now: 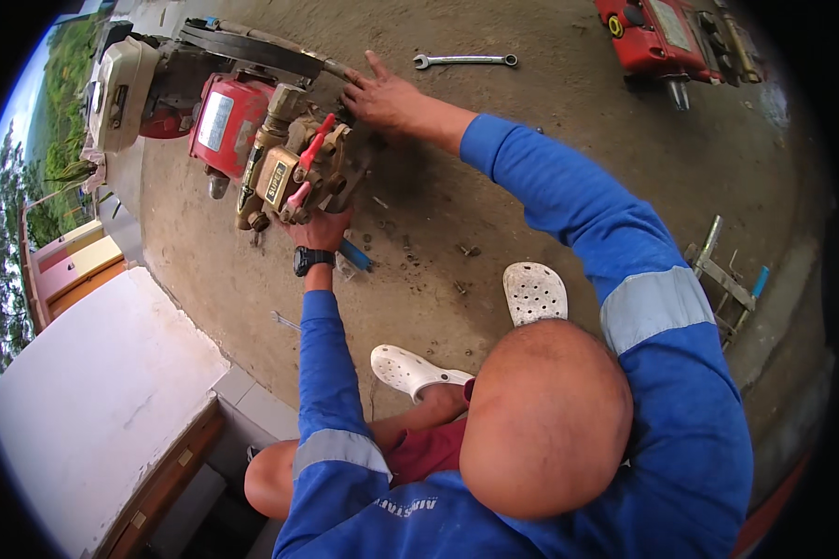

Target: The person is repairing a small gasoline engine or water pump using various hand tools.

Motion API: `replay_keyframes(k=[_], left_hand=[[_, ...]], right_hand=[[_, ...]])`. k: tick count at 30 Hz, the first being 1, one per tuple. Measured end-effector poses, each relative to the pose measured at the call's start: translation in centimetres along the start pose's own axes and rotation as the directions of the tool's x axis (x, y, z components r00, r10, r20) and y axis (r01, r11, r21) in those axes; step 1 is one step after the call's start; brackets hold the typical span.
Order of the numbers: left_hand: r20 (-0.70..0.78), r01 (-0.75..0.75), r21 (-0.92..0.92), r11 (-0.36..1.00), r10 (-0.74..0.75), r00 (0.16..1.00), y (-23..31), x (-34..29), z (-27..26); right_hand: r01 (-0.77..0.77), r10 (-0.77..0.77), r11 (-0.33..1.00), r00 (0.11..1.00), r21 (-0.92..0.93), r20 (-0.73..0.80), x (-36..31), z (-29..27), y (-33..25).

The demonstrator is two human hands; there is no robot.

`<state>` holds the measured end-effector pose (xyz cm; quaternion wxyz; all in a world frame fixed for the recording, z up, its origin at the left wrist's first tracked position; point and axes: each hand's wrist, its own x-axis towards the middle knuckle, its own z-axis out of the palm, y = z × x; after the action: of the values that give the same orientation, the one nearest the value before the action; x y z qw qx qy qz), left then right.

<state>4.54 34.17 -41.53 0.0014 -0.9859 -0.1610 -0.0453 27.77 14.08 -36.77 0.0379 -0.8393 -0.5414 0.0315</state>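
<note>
On the concrete floor (438, 200) stands a red and brass pump (261, 140), at the upper left.
A second red pump (660, 37) is at the upper right. The right hand (382, 96) is at the first pump's right side, the left hand (322, 225) at its brass near end; fingertips are unclear, so I cannot tell whether either grips. A wrench (466, 60) lies near the right hand.

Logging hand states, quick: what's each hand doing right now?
Left hand: at the red-and-brass pump, fingers partly hidden; grip cannot be told.
Right hand: open, fingers spread, beside the pump.
</note>
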Motion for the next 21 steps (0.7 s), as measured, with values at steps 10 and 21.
replay_keyframes(k=[10, 21], left_hand=[[0.011, 0.000, -0.255, 0.967, 0.003, 1.000, 0.7, 0.6, -2.4], [0.231, 0.098, -0.291, 0.952, -0.030, 0.973, 0.4, 0.9, -5.0]], right_hand=[[-0.033, 0.036, 0.997, 0.998, 0.066, -0.051, 0.0, 0.5, -0.5], [-0.116, 0.118, 0.980, 0.993, 0.161, 0.000, -0.5, 2.4, -0.4]])
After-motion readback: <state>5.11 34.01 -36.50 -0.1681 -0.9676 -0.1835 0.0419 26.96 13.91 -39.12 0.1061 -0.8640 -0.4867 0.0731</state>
